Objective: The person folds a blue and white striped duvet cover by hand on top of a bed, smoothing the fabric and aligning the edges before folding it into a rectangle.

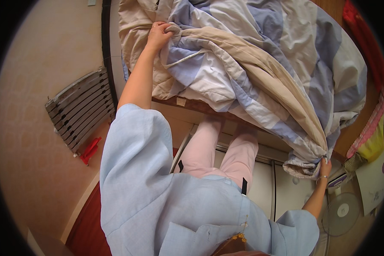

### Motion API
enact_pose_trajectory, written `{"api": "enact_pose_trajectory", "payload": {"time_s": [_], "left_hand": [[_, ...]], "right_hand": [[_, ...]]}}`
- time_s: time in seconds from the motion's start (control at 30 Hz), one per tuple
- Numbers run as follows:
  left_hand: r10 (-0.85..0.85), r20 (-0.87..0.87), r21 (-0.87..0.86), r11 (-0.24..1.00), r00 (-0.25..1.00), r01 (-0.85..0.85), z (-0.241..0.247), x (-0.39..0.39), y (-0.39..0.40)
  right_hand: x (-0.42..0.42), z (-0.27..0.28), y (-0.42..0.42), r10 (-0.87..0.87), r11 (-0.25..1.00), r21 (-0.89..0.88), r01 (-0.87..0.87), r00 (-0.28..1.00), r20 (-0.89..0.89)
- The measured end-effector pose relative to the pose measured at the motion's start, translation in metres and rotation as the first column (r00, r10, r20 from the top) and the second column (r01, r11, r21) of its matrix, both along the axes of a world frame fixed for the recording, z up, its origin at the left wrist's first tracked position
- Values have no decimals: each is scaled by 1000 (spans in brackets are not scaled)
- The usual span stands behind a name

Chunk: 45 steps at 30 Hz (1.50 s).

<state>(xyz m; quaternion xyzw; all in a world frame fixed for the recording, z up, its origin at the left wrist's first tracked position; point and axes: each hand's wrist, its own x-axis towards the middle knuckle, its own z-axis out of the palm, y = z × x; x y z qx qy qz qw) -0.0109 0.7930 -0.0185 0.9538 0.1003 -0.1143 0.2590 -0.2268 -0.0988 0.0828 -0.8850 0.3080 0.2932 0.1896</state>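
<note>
A large quilt cover (294, 41), checked in blue and white with a beige underside (236, 46), lies bunched over the bed. At the upper left my left hand (160, 34) pinches a gathered edge of it. My right hand (325, 167) grips another bunched part near the right end, where the cloth hangs past the bed's edge in a rolled fold. Between the two hands the beige border runs in a long, taut-looking curve. A thin white tie (187, 58) lies across the checked cloth near my left hand. What is inside the cover is hidden.
A slatted wooden rack (83, 107) with a red item (90, 151) leans by the left wall. White sliding doors (259, 182) are below the bed edge. To the right are a round fan-like object (341, 209), red cloth (366, 44) and pink-and-yellow fabric (369, 137).
</note>
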Motion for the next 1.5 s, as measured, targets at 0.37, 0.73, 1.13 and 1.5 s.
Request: {"api": "enact_pose_trajectory", "payload": {"time_s": [0.37, 0.73, 1.13, 1.5], "left_hand": [[96, -346, -421, 873, 933, -246, 23, -13, -16], [537, 11, -965, 227, 844, -132, 301, -35, 23], [819, 133, -868, 368, 558, -333, 520, -195, 74], [822, -31, -128, 561, 568, -818, 186, -127, 140]], "right_hand": [[3, 3, 3, 83, 995, -63, -83, 997, 0], [18, 60, -46, -366, 891, 331, 311, 923, 116], [84, 167, -95, -279, 899, 434, 66, 849, 448], [127, 30, 39, 206, 974, -143, -177, 952, 226]]}}
